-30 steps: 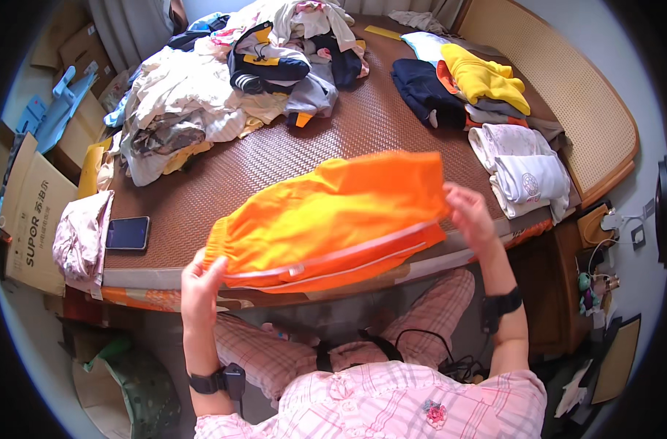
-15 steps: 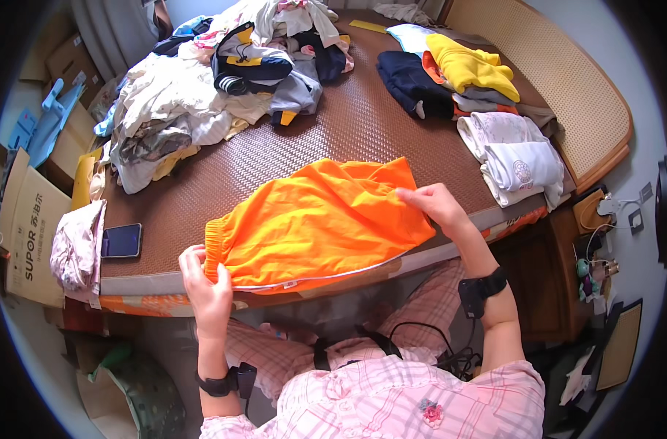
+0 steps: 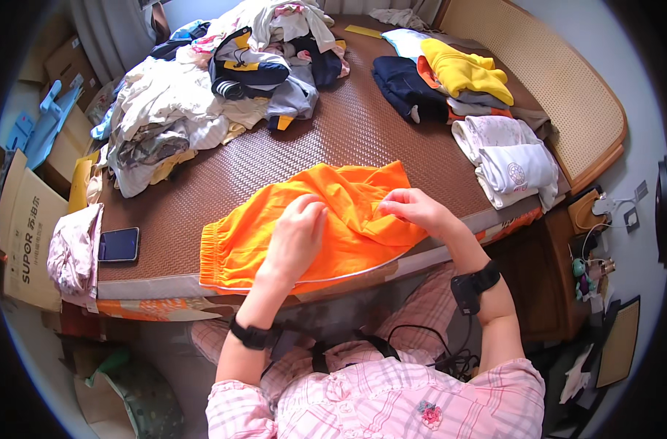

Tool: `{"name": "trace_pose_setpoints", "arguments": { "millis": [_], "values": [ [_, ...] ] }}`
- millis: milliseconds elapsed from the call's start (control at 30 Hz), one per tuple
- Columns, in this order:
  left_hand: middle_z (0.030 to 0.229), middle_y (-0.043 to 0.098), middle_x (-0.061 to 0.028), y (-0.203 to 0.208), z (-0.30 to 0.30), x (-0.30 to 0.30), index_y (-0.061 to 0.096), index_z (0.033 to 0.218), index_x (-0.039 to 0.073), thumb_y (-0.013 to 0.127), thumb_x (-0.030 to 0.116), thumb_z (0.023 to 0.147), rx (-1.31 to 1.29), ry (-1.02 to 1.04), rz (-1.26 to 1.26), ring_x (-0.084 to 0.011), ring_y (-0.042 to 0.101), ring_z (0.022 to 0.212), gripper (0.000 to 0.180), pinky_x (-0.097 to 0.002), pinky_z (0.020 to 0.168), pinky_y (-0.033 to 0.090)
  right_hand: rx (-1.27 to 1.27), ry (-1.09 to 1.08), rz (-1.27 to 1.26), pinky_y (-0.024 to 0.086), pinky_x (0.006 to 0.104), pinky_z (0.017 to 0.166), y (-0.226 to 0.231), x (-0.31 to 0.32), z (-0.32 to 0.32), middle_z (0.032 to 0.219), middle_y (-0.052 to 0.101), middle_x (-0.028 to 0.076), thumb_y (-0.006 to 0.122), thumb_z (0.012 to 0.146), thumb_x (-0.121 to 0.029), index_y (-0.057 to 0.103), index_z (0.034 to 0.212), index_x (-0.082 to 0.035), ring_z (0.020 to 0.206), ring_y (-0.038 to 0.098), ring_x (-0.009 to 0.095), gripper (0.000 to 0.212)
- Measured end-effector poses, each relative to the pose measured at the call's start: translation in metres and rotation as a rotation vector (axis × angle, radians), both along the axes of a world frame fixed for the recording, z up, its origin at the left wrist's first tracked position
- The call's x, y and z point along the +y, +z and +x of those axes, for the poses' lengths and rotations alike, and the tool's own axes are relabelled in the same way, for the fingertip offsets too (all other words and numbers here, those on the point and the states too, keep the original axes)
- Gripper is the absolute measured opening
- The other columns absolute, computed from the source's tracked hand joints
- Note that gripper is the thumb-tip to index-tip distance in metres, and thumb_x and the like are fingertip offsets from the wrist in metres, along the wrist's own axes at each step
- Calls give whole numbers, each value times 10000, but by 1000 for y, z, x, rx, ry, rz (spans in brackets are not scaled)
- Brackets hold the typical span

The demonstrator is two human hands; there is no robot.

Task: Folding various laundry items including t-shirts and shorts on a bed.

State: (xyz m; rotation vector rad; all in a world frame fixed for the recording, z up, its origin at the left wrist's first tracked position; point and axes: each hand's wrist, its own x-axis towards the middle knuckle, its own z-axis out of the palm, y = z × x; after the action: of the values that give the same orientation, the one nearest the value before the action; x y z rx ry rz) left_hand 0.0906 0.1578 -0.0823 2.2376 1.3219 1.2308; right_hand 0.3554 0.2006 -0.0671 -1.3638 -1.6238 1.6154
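A pair of orange shorts lies flattened on the brown woven mat, along the bed's near edge. The gathered elastic waistband is at the left and a thin white trim runs along the near side. My right hand pinches a fold of the fabric toward the leg end, and small creases run out from its fingertips. Over the middle of the shorts is my left hand, its fingers curled together and pointing down. Whether cloth is caught between those fingers is hidden.
A big heap of loose clothes covers the far left. Folded dark trousers, a yellow garment and white folded clothes are stacked at the right. A phone and a folded pale pink garment lie at the left edge.
My left hand has left the waistband and moved right to the middle of the shorts. My right hand has shifted slightly left along the fabric, which is more bunched there.
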Motion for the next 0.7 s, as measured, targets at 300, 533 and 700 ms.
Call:
{"name": "trace_pose_setpoints", "arguments": {
  "millis": [300, 533, 700],
  "values": [
    [1236, 568, -157, -38, 13, 11, 594, 1113, 19, 593, 119, 895, 130, 94, 28, -337, 494, 1225, 240, -492, 1073, 327, -487, 68, 553, 507, 368, 648, 5, -62, -7, 757, 648, 169, 625, 736, -67, 620, 757, 20, 725, 656, 291, 89],
    [1246, 554, -155, -37, 14, 10, 577, 1121, 23, 585, 128, 901, 170, 96, 29, -335, 482, 1238, 245, -494, 1072, 320, -653, -160, 649, 512, 422, 679, 0, -65, -29, 714, 635, 162, 608, 749, -81, 642, 964, -20, 735, 644, 357, 226],
    [1261, 548, -154, -37, 14, 9, 574, 1137, 21, 583, 130, 905, 181, 106, 26, -334, 475, 1250, 256, -495, 1080, 310, -727, 2, 953, 516, 440, 641, -7, -47, -26, 693, 648, 144, 565, 768, -27, 614, 1149, -31, 689, 647, 358, 384]
  ]
}}
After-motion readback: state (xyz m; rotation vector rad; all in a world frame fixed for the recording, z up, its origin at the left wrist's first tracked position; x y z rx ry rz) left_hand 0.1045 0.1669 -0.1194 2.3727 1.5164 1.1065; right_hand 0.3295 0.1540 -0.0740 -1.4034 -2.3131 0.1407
